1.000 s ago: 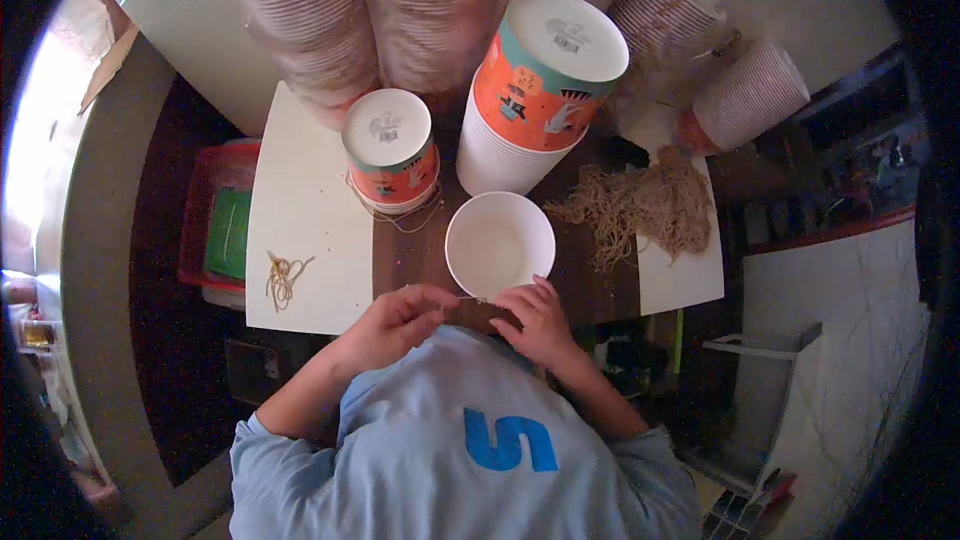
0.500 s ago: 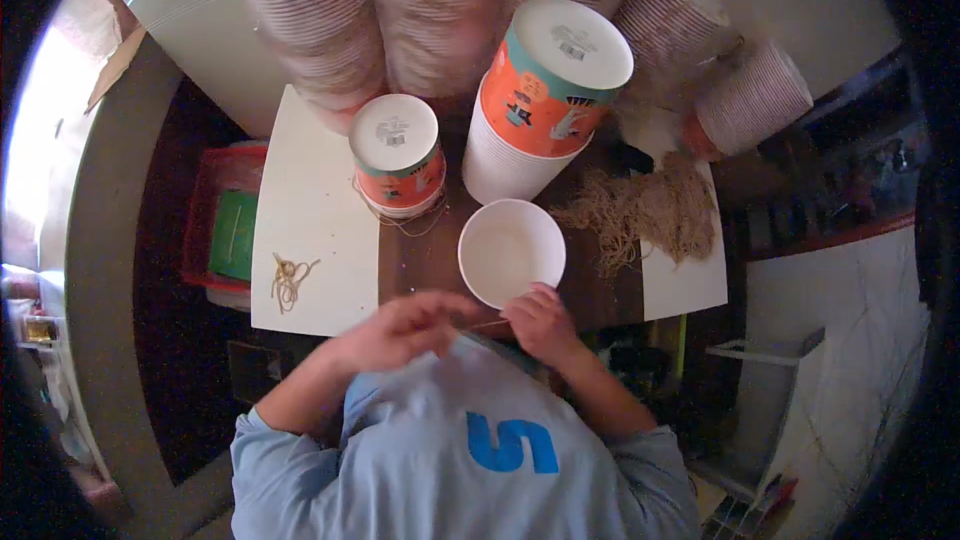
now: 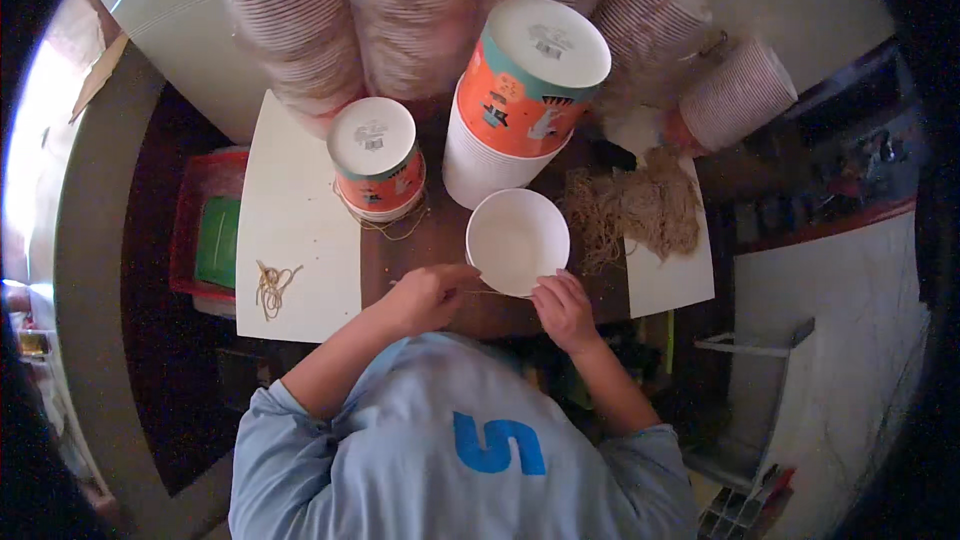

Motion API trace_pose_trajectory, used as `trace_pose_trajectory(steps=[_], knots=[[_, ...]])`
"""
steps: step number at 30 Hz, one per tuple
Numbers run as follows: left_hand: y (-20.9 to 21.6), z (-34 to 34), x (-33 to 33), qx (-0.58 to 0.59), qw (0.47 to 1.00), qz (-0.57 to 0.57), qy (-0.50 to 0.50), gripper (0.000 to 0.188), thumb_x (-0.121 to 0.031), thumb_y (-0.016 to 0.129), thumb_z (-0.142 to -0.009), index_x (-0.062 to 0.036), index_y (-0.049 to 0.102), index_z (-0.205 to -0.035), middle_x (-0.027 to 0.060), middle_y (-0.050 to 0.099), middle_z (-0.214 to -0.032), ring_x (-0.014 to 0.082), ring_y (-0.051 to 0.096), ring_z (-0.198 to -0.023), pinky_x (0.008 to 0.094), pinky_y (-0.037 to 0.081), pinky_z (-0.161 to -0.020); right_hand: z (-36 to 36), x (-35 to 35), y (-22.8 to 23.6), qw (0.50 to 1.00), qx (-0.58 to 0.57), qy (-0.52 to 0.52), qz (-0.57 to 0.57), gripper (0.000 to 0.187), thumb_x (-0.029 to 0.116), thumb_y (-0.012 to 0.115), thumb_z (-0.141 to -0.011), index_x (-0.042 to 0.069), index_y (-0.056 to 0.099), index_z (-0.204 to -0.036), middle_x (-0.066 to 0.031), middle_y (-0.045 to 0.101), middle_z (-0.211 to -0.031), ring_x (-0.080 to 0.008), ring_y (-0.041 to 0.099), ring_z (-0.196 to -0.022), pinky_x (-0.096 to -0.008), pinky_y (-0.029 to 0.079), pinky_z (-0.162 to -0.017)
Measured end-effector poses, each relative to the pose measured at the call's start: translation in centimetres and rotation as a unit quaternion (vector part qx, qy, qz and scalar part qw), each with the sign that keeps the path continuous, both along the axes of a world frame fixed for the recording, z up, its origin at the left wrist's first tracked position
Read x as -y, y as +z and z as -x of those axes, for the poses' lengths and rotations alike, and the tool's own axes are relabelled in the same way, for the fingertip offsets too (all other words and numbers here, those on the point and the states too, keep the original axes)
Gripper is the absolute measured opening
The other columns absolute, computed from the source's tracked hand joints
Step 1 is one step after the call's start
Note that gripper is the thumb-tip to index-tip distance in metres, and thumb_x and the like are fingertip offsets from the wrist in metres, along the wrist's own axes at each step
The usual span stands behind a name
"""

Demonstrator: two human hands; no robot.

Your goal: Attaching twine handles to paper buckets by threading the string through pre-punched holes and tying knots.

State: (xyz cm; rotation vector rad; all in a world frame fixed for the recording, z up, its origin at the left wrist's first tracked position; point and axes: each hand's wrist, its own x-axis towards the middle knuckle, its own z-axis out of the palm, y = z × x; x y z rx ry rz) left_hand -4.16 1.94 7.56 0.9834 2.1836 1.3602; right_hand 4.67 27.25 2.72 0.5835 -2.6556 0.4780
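A white paper tub stands with its mouth up on the brown middle of the table, just ahead of me. A thin tan string crosses its near side between my two hands. My left hand is closed on one end, its fingertips close to the tub's left side. At the near right edge of the tub, my right hand pinches the string against the wall; its fingertips partly hide the rim. Left of the tub stands a short upside-down stack of orange printed tubs, with loose string around its lower part.
A taller upside-down stack of tubs rises behind the open one. Tangled brown twine lies to the right, and a small bundle of cords at left. Plastic-wrapped tub stacks line the back. A red crate sits beyond the left edge.
My left hand has moved forward from over my lap to the tub's left side, drawing the string along the near wall. My right hand has shifted slightly right along the rim.
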Motion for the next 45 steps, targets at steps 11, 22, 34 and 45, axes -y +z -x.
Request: trace_pose_trajectory(steps=[11,22,34,45], knots=[[1.3,0.1,0.3,0.166,0.986,-0.017,0.014,0.030,-0.006,0.054,-0.080,-0.0002,0.056,-0.110,0.0149,0.063,-0.100,0.0230,0.063,-0.089,0.0326,0.049,-0.076,-0.7,-1.4,-0.1,0.997,-0.066,-0.007,-0.034,0.008,0.006,0.063,-0.071,0.004,0.061,-0.079,-0.0078,0.059,-0.091,-0.0231,0.056,-0.089,-0.0426,0.044,-0.086],[3.7,0.0,2.0,0.535,0.823,-0.184,0.052,0.034,-0.024,0.043,-0.094,-0.0074,0.047,-0.123,0.0032,0.058,-0.085,0.0077,0.049,-0.067,0.0207,0.039,-0.056,0.3,-0.9,6.3,0.996,0.050,-0.036,-0.067,0.030,0.005,0.059,-0.063,0.004,0.059,-0.094,-0.0110,0.055,-0.110,-0.0292,0.047,-0.110,-0.0460,0.033,-0.099],[4.6,-0.3,1.9,0.599,0.786,-0.152,0.015,0.034,-0.026,0.040,-0.094,-0.0049,0.048,-0.119,0.0029,0.058,-0.079,0.0081,0.051,-0.067,0.0221,0.041,-0.058,3.4,8.5,9.4,0.827,0.405,0.014,0.390,0.034,0.012,0.065,-0.079,0.001,0.053,-0.109,-0.0074,0.059,-0.085,-0.0100,0.054,-0.075,-0.0255,0.047,-0.069],[2.4,-0.3,5.9,0.474,0.880,-0.017,-0.013,0.025,-0.009,0.048,-0.088,-0.0023,0.059,-0.110,0.0029,0.058,-0.073,0.0066,0.049,-0.062,0.0203,0.041,-0.056,3.4,1.6,9.0,0.870,0.377,-0.011,0.317,0.011,0.010,0.064,-0.078,0.000,0.061,-0.073,-0.0074,0.060,-0.068,-0.0141,0.056,-0.062,-0.0282,0.045,-0.057]])
